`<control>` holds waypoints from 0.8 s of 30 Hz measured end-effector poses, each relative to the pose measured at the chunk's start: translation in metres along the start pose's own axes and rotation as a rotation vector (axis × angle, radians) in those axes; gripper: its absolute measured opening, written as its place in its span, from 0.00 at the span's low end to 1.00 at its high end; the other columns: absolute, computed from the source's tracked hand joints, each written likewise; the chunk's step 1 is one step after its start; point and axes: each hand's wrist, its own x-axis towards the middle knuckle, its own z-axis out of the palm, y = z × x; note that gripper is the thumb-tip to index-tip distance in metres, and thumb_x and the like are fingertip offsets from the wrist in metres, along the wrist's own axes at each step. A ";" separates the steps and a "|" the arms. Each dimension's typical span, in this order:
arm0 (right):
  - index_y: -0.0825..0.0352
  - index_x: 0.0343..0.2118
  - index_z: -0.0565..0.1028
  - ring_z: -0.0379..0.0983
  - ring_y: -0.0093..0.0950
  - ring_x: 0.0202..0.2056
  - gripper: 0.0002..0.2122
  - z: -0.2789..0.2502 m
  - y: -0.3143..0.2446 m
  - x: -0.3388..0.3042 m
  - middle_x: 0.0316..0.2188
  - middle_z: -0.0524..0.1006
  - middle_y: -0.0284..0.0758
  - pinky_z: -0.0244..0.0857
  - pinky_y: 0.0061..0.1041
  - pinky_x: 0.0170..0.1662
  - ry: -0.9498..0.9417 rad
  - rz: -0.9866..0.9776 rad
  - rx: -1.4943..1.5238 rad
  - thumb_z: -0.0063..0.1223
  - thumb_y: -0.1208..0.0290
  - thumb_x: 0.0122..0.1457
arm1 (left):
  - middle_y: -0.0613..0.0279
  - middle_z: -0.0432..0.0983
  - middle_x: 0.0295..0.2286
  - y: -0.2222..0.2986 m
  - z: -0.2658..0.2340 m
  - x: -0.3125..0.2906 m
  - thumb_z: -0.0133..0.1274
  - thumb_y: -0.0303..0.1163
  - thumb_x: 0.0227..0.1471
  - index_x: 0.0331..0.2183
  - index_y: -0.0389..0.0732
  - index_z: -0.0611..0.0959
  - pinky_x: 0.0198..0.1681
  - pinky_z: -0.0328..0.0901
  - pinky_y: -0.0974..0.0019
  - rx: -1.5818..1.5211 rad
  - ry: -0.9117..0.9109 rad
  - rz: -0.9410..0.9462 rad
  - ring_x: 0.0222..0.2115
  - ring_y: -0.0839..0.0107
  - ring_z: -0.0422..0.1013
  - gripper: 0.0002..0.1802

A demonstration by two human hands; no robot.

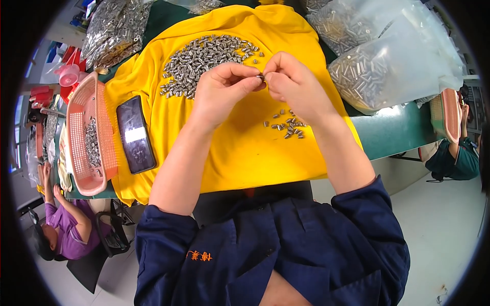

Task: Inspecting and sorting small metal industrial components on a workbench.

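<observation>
Over the yellow cloth (240,168) my two hands meet fingertip to fingertip. Thumb and forefinger of my left hand (222,92) pinch a small metal part (262,77), mostly covered by the fingers. My right hand (298,86) is closed at the same spot, its thumb and forefinger on that part too. Just behind my left hand spreads a large pile of small silvery metal cylinders (196,58). A smaller group of the same cylinders (290,127) lies below my right hand, near its wrist.
Left of my arm lie a dark phone (136,135) and a pink plastic basket (74,137) holding metal pieces. Clear bags of metal parts (360,76) stand at the right, another bag (115,30) at the back left. People sit at far left (76,224) and far right (454,158).
</observation>
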 end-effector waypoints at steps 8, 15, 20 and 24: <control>0.66 0.25 0.65 0.54 0.11 0.18 0.02 -0.010 0.002 0.004 0.17 0.62 0.23 0.48 0.11 0.19 0.064 -0.019 0.076 0.43 0.74 0.50 | 0.63 0.74 0.27 0.002 -0.008 0.005 0.49 0.20 0.43 0.31 0.34 0.76 0.33 0.63 0.78 0.552 0.049 0.143 0.28 0.78 0.70 0.08; 0.66 0.25 0.65 0.52 0.10 0.19 0.01 -0.006 -0.002 0.002 0.18 0.61 0.22 0.47 0.11 0.20 0.014 -0.038 -0.058 0.42 0.76 0.50 | 0.65 0.73 0.27 0.002 -0.002 -0.001 0.49 0.22 0.44 0.30 0.35 0.76 0.32 0.63 0.77 0.391 0.093 0.107 0.28 0.78 0.68 0.07; 0.67 0.24 0.65 0.53 0.11 0.18 0.02 -0.004 -0.002 0.001 0.16 0.62 0.23 0.49 0.12 0.19 -0.004 -0.044 -0.004 0.43 0.75 0.48 | 0.64 0.72 0.27 -0.001 -0.009 0.000 0.49 0.22 0.44 0.31 0.36 0.75 0.32 0.63 0.76 -0.134 0.035 -0.051 0.28 0.78 0.68 0.07; 0.66 0.25 0.65 0.53 0.10 0.20 0.01 -0.002 -0.006 0.000 0.18 0.62 0.22 0.48 0.11 0.21 -0.019 -0.077 -0.025 0.42 0.77 0.49 | 0.62 0.72 0.27 0.003 -0.004 -0.002 0.49 0.21 0.44 0.31 0.36 0.74 0.34 0.65 0.73 -0.343 -0.008 -0.138 0.28 0.75 0.69 0.07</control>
